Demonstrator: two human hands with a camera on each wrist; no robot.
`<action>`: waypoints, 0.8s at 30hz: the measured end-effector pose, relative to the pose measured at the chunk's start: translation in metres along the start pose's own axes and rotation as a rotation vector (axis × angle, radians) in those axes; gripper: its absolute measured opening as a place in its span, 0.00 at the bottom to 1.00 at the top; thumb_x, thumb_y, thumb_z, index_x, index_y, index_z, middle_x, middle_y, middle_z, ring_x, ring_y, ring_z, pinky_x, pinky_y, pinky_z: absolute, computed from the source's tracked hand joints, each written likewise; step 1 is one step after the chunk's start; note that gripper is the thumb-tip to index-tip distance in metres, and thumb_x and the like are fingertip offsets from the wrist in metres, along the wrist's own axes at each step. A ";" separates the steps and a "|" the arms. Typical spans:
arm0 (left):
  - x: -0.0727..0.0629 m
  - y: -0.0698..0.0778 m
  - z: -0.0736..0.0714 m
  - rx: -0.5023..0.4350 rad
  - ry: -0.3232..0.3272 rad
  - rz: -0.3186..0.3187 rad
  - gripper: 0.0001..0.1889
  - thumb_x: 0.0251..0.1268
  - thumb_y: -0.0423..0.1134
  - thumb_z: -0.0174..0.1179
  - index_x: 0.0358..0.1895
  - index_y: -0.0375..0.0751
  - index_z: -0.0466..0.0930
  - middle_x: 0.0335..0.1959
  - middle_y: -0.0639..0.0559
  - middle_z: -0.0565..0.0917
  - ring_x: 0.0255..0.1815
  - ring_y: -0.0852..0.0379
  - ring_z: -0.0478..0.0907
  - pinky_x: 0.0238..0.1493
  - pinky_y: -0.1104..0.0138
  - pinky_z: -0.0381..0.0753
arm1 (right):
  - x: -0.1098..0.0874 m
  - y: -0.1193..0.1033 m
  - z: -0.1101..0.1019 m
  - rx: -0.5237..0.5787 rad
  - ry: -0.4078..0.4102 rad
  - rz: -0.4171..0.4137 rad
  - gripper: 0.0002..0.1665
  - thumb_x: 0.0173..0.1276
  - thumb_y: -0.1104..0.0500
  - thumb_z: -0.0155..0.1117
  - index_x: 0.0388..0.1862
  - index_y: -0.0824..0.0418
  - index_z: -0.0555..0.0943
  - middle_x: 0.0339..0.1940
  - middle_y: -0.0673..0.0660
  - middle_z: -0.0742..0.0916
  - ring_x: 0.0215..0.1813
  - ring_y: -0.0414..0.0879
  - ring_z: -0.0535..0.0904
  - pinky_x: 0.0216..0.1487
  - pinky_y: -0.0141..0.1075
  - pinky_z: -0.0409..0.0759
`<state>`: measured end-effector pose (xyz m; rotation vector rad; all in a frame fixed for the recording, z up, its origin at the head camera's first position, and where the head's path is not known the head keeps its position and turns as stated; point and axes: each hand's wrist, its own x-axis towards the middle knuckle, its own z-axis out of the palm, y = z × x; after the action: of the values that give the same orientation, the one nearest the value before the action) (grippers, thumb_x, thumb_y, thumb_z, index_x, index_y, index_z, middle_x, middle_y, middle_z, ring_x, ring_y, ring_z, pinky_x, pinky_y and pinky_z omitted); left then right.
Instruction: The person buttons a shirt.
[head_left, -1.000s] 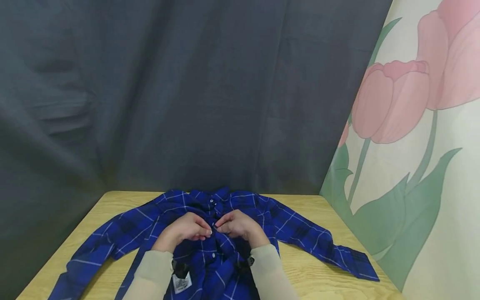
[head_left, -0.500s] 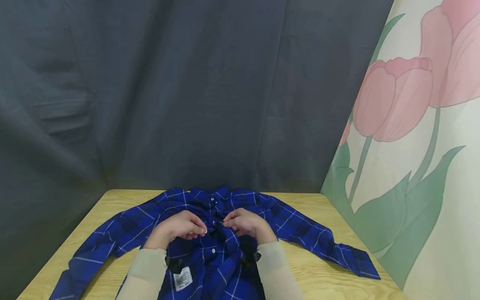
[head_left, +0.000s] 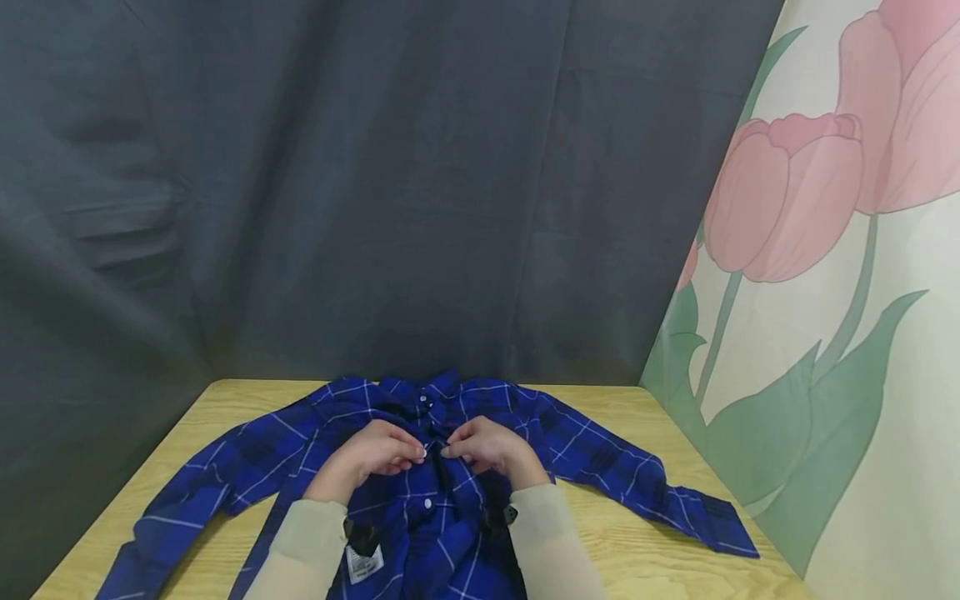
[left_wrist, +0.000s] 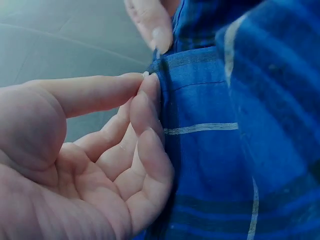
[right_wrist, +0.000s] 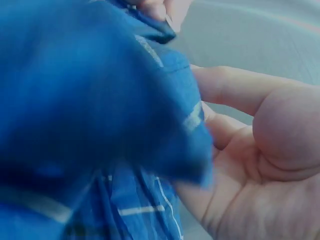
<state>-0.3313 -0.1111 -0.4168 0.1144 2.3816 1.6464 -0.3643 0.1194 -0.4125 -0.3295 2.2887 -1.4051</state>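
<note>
A blue plaid button-up shirt (head_left: 450, 542) lies front side up, collar towards the back and both sleeves spread outward. Over its chest, my left hand (head_left: 378, 454) pinches one front edge between thumb and index finger. A sliver of white button (left_wrist: 146, 74) shows at those fingertips in the left wrist view. Close beside it, my right hand (head_left: 489, 447) pinches the opposite front edge; in the right wrist view a fold of cloth hides several of its fingertips. Another white button (head_left: 428, 504) sits lower on the front, and more buttons show near the collar.
The shirt rests on a light wood-grain table (head_left: 622, 525). A dark grey curtain (head_left: 420, 192) hangs behind the table and along its left. On the right stands a wall panel (head_left: 862, 467) painted with tulips. A white label (head_left: 365, 564) shows inside the shirt near my left wrist.
My hands drew apart with the two front edges, then the left hand came back right towards the middle. The right hand ends slightly farther right than at first.
</note>
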 end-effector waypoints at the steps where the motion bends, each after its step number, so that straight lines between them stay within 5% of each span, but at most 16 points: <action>1: 0.000 0.000 0.001 -0.005 0.001 -0.001 0.09 0.68 0.35 0.71 0.44 0.31 0.92 0.32 0.54 0.93 0.29 0.62 0.82 0.34 0.70 0.84 | -0.001 -0.002 0.002 -0.007 0.005 0.000 0.08 0.71 0.60 0.74 0.40 0.65 0.88 0.28 0.48 0.78 0.35 0.43 0.76 0.42 0.37 0.87; 13: 0.000 -0.002 0.005 -0.002 0.014 -0.015 0.08 0.70 0.34 0.69 0.44 0.32 0.93 0.32 0.52 0.93 0.29 0.61 0.82 0.34 0.70 0.83 | -0.006 -0.018 0.022 -0.212 0.149 -0.058 0.08 0.64 0.60 0.80 0.35 0.64 0.92 0.26 0.48 0.82 0.32 0.43 0.77 0.39 0.43 0.90; 24: 0.003 -0.005 0.009 -0.016 0.017 -0.013 0.07 0.71 0.32 0.68 0.43 0.31 0.93 0.31 0.52 0.92 0.29 0.62 0.84 0.34 0.71 0.85 | -0.005 -0.017 0.024 -0.248 0.197 -0.068 0.07 0.62 0.60 0.81 0.34 0.65 0.93 0.31 0.50 0.90 0.33 0.42 0.80 0.35 0.40 0.88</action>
<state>-0.3314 -0.1039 -0.4251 0.0815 2.3762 1.6667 -0.3484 0.0950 -0.4059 -0.3609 2.6445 -1.2331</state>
